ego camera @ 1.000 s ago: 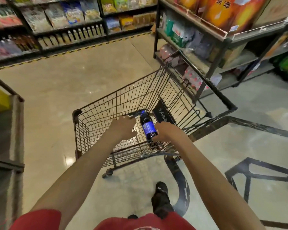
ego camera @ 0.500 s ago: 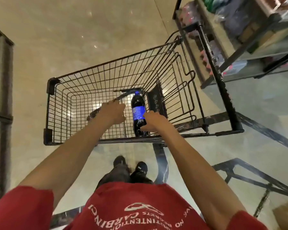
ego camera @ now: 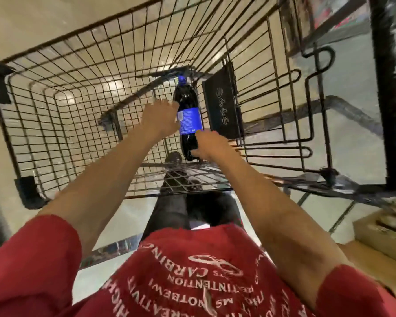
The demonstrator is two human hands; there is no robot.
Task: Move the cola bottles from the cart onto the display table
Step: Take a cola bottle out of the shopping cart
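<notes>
Both hands (ego camera: 162,121) now closer around cart's (ego camera: 55,92) lone cola bottle (ego camera: 189,120).

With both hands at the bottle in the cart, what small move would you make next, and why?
Probably close both hands around the cola bottle and lift it. It lies on the cart floor, with the hands touching its sides, not clearly gripping.
</notes>
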